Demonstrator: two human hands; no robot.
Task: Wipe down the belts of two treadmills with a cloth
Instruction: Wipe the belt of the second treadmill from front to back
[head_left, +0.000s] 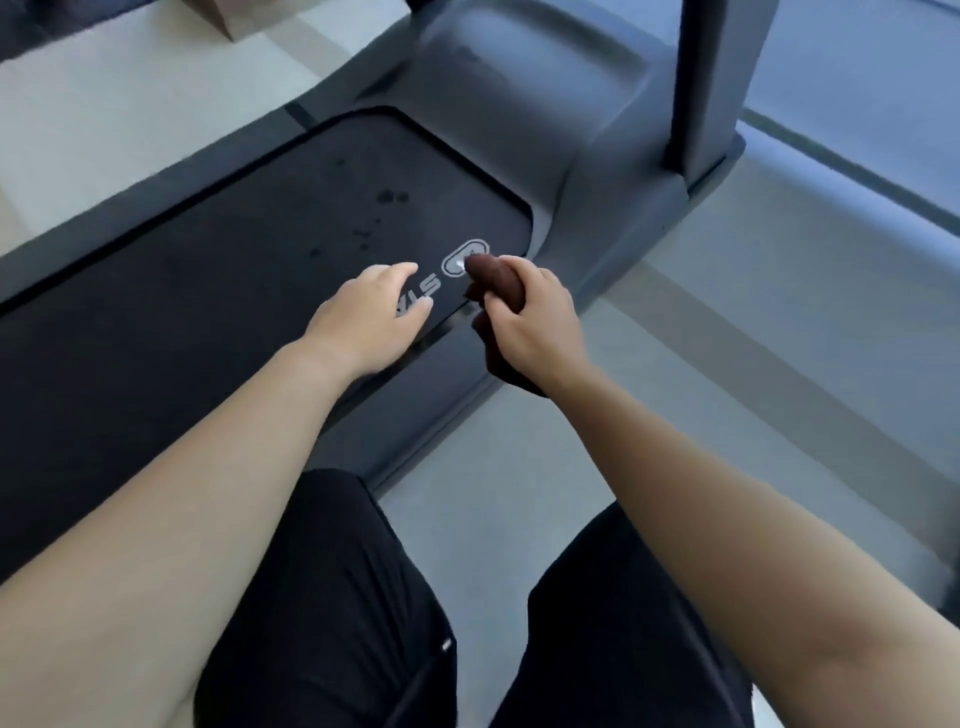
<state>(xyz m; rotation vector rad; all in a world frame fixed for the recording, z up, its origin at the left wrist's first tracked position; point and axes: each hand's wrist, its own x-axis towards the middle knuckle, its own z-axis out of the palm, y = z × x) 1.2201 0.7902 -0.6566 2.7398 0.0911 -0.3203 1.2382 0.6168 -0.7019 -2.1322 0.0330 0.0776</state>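
Two hands at belt (208, 291) front end. My L hand (363, 317) palm down, fingers loose, beside logo (465, 258). My R hand (535, 317) grips bunched brown cloth (498, 280) at belt's edge. Dark spots (392, 196) noted ahead.

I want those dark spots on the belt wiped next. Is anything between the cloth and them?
Nothing visible. Only bare belt lies between the cloth in the right hand and the spots; the left hand sits off to one side.

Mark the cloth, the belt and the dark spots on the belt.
cloth (497, 278), head view, its bunched upper end.
belt (171, 322), head view, bare stretch of its surface.
dark spots (392, 196), head view, the largest blot.
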